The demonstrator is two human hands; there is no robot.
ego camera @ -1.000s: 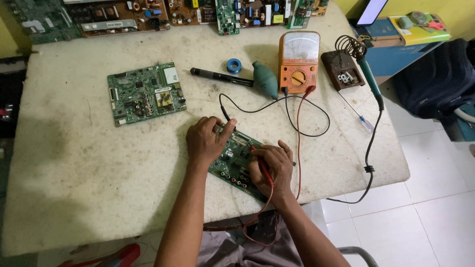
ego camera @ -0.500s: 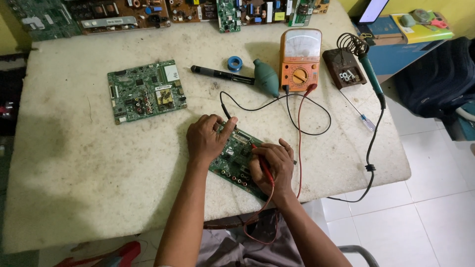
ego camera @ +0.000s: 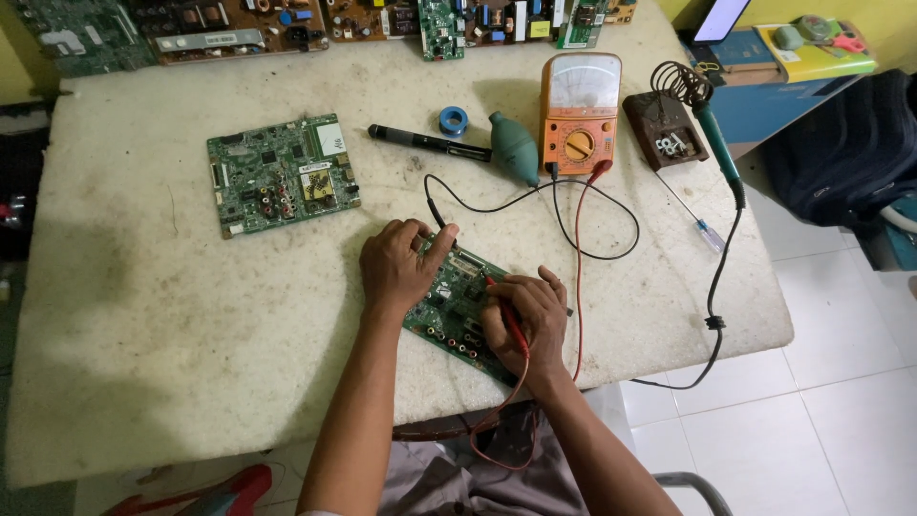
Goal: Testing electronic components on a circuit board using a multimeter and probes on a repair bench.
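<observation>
1. Your left hand (ego camera: 396,268) rests, fingers curled, on the upper left end of the green circuit board (ego camera: 449,304) lying at the centre of the frame, near the lower edge of the table (ego camera: 143,363).
2. That hand pinches the black probe (ego camera: 435,215), whose black lead curves up and right toward the orange multimeter (ego camera: 580,110) in the upper middle of the frame.
3. Your right hand (ego camera: 525,320) sits on the lower right part of the same board, fingers closed around the red probe (ego camera: 508,320); its tip meets the board, though the exact contact point is probably too small to make out.
4. The red lead runs up from the meter and also loops down below your wrist.
5. A second circuit board (ego camera: 282,174) lies in the upper left of the frame, well apart from your hands.
6. A teal blower bulb (ego camera: 514,148) lies just left of the meter, and a soldering iron (ego camera: 716,143) stands in its stand at the upper right.
</observation>
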